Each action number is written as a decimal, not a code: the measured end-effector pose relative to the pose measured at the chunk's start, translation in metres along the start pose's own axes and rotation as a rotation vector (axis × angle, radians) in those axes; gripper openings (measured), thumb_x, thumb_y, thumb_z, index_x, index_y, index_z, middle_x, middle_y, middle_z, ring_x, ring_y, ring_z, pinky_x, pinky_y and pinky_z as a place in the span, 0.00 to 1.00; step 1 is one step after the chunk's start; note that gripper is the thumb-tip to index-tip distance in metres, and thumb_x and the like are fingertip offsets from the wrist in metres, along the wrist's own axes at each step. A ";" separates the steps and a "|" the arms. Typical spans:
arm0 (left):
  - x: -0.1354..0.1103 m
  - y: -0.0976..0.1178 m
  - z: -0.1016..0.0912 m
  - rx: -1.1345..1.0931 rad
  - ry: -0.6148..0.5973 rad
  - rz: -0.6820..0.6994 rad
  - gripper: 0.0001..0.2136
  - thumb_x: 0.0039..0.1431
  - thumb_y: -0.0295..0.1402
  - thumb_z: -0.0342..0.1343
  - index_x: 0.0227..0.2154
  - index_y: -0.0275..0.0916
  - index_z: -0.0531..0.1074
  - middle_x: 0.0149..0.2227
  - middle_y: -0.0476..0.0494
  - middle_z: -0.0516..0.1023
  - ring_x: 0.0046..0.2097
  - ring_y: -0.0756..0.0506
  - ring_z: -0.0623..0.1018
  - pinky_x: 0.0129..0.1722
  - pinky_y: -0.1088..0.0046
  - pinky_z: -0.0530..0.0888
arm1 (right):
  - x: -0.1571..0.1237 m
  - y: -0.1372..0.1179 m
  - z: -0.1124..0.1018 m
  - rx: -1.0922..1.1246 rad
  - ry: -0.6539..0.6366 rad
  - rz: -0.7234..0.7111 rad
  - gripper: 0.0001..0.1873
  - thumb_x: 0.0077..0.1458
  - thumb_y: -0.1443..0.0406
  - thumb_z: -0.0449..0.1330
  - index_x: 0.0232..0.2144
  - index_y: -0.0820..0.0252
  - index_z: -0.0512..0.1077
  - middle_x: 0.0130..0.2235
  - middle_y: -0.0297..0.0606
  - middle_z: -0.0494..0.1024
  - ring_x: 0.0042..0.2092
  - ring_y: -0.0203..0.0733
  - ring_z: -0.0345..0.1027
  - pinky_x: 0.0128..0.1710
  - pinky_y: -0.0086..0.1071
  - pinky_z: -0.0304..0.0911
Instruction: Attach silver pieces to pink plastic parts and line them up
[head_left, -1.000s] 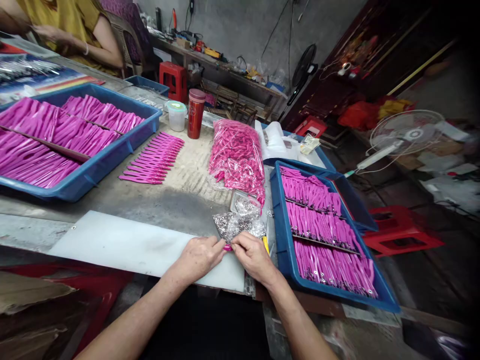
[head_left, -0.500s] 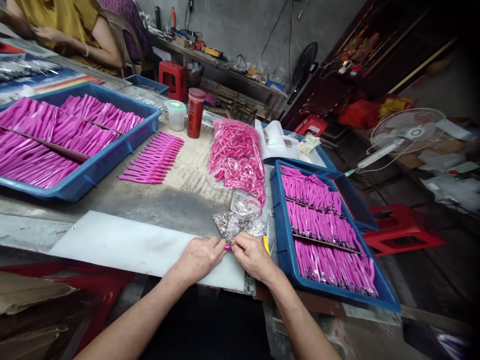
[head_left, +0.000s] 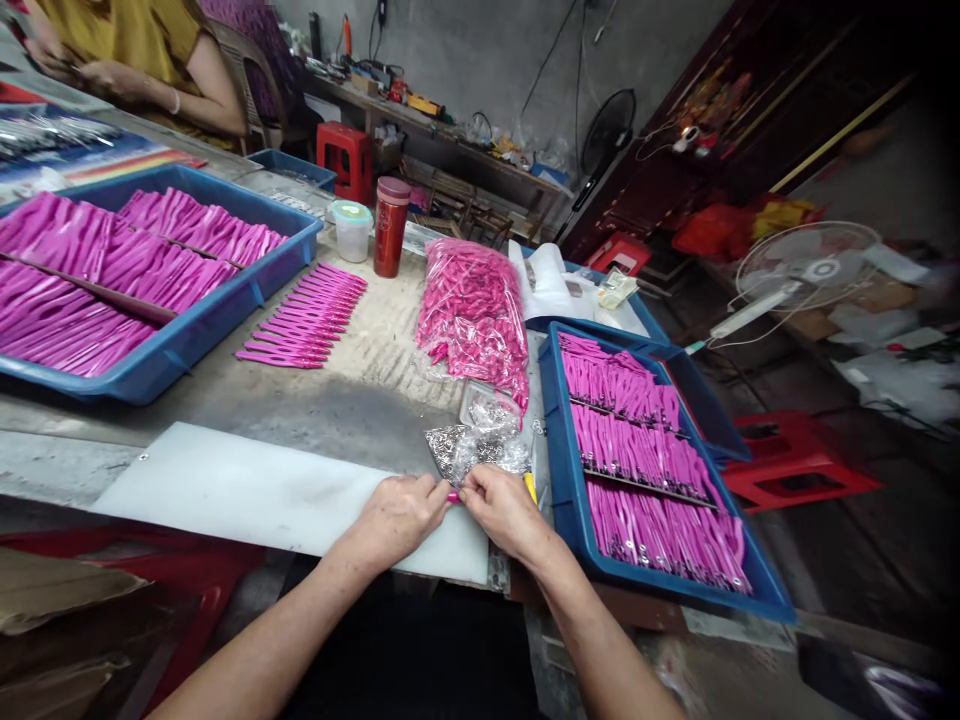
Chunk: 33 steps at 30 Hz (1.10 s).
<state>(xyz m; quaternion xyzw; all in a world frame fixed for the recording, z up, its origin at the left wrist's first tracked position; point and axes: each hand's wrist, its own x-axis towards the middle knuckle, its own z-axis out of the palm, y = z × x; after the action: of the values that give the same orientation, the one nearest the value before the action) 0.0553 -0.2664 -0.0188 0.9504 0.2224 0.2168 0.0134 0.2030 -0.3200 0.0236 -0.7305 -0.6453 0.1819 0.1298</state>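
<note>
My left hand (head_left: 397, 515) and my right hand (head_left: 504, 510) meet over the white board (head_left: 255, 490) at the table's near edge. Both are closed, pinching a small pink piece (head_left: 453, 495) between the fingertips. Just beyond the fingers lies a clear bag of small silver metal parts (head_left: 472, 450). A blue tray (head_left: 570, 500) full of pink strips with metal eyelets sits right beside my right hand. Further back lies a clear bag of pink pieces (head_left: 472, 315).
A large blue tray (head_left: 225, 310) of pink pieces is at the left, with a loose row of pink pieces (head_left: 307, 318) beside it. A red flask (head_left: 391, 226) and a lidded cup (head_left: 352, 230) stand behind. Another person (head_left: 142, 60) sits at the far left. Red stools (head_left: 795, 465) stand right.
Both hands stay pinched on the pink piece in the same spot. The view has shifted very slightly; the other person's hands have moved a little.
</note>
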 end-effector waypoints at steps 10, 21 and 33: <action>0.001 -0.002 -0.002 -0.014 0.031 -0.005 0.09 0.57 0.32 0.44 0.26 0.39 0.67 0.20 0.50 0.67 0.21 0.52 0.68 0.20 0.76 0.60 | 0.000 0.004 -0.011 0.076 -0.024 0.017 0.07 0.48 0.66 0.55 0.20 0.60 0.65 0.22 0.30 0.67 0.27 0.33 0.60 0.27 0.25 0.51; 0.001 -0.004 -0.002 -0.029 0.049 -0.021 0.09 0.57 0.32 0.44 0.27 0.39 0.68 0.20 0.51 0.67 0.21 0.52 0.67 0.20 0.76 0.59 | 0.025 0.026 -0.023 -0.245 0.020 0.070 0.10 0.52 0.69 0.50 0.28 0.60 0.72 0.31 0.37 0.74 0.35 0.37 0.66 0.34 0.27 0.54; 0.000 -0.004 0.000 -0.023 0.059 -0.016 0.08 0.57 0.32 0.45 0.27 0.39 0.68 0.20 0.51 0.67 0.20 0.52 0.67 0.20 0.75 0.58 | 0.035 0.026 -0.016 -0.409 -0.094 0.071 0.11 0.51 0.68 0.50 0.28 0.60 0.73 0.32 0.41 0.75 0.35 0.41 0.67 0.30 0.29 0.54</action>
<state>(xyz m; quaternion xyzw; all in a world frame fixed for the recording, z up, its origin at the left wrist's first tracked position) 0.0540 -0.2630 -0.0189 0.9415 0.2280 0.2472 0.0194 0.2370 -0.2878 0.0231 -0.7546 -0.6480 0.0854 -0.0576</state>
